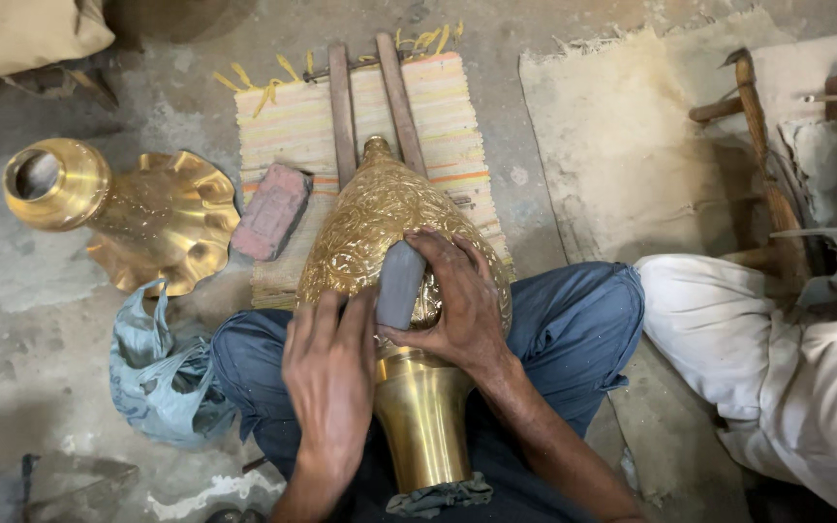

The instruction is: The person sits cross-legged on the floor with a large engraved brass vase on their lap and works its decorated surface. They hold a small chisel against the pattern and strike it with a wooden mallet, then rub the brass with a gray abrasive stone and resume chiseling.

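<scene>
Stone (400, 284) is clamped upright in the right hand (462, 300), pressed on the engraved brass vase (380, 218), whose long axis runs away from the lap; the left hand (329, 363) is laid flat, fingers spread, just beside.

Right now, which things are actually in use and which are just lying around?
In use:
- engraved brass vase, lying across the lap
- grey stone, held in right hand
- left hand, flat on the vase
- two wooden bars under the vase

Lying about:
- second brass vessel
- brick
- blue cloth

Glossy embossed brass vase (380, 228), matt grey stone (399, 283)
</scene>
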